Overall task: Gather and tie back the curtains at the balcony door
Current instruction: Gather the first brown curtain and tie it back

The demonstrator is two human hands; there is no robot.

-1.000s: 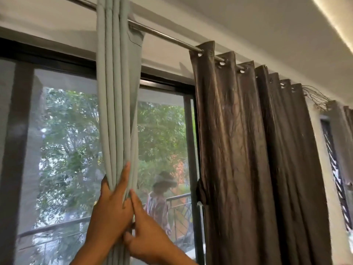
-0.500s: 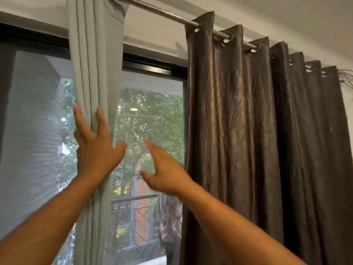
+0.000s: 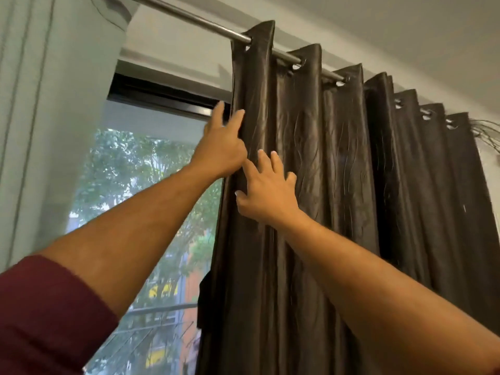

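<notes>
Head view, only one we have. Both hands are up on the dark brown curtain (image 3: 311, 185) at its leading edge, the side facing the glass.

Left hand (image 3: 220, 150) is at that free edge, fingers curled round the outermost fold, thumb side hidden behind the hand, so we read it as gripping the edge. Right hand (image 3: 266, 193) lies just below and to the right of it, fingers spread and flat on the cloth, pressing, not pinching. The two hands almost touch.

Key relation: the curtain's long axis runs vertical, hanging from the rod (image 3: 205, 23) by eyelets. The bulk of the cloth lies to the right of both hands, the open glass to the left. Left hand is nearer the free edge, right hand nearer the pleats. We judge gathering means pushing that edge right along the rod, toward the stacked folds.

Looks: dark brown, satin sheen, crinkled vertical texture, deep regular pleats. Partly bunched on the right, looser on the left. Frayed threads stick out at the far right end.

The pale green curtain (image 3: 54, 117) hangs at far left in folds, nobody touching it. No tie-back visible on it. A dark loop (image 3: 204, 293) hangs at the brown curtain's edge lower down, maybe a tie-back, can't tell.

Task state, our guess: brown side not yet gathered, nothing tied.
</notes>
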